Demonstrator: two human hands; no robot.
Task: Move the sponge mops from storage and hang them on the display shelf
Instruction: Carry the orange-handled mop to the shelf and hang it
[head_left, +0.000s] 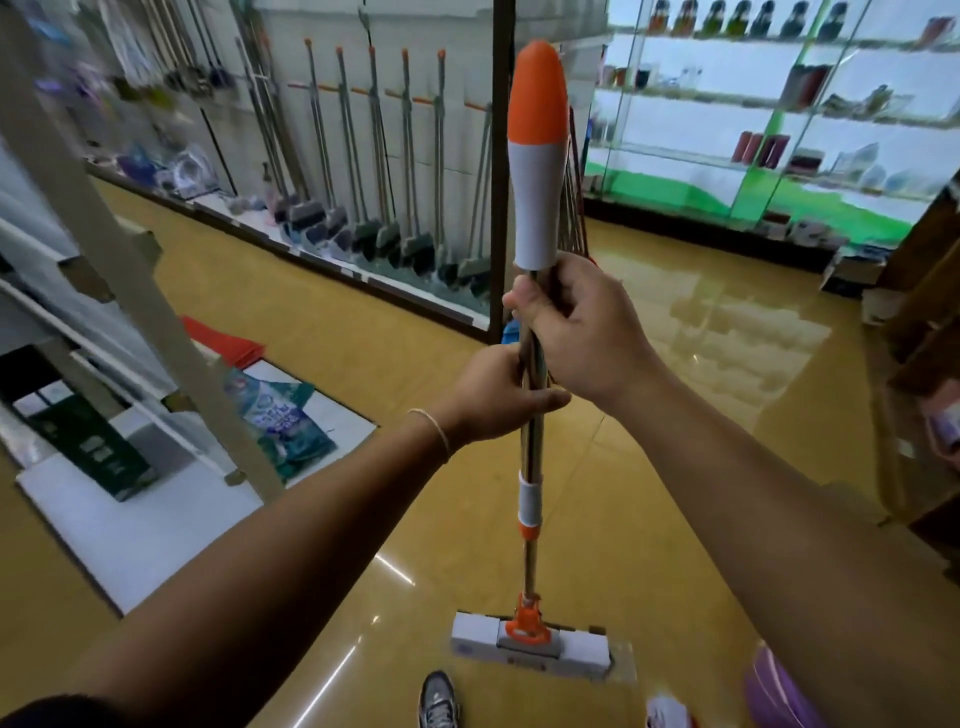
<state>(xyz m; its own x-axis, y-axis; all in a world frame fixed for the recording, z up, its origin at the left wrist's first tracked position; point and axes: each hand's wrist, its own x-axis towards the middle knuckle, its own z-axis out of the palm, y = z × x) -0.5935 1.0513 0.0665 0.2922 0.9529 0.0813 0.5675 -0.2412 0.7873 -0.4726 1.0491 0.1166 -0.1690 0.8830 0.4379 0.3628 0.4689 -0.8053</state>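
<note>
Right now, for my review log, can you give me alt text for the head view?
A person holds a sponge mop upright with both hands, the right hand gripping the pole just below the orange and white handle, the left hand lower. Its sponge head hangs near the glossy floor, and a row of mops hangs on a display wall behind.

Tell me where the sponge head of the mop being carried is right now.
The sponge head is at the bottom centre of the head view, low over the glossy floor, just ahead of the person's grey shoe.

floor (675, 415) ahead open | dark post (501, 171) just behind pole | slanted shelf frame (130, 270) crowds left
</note>
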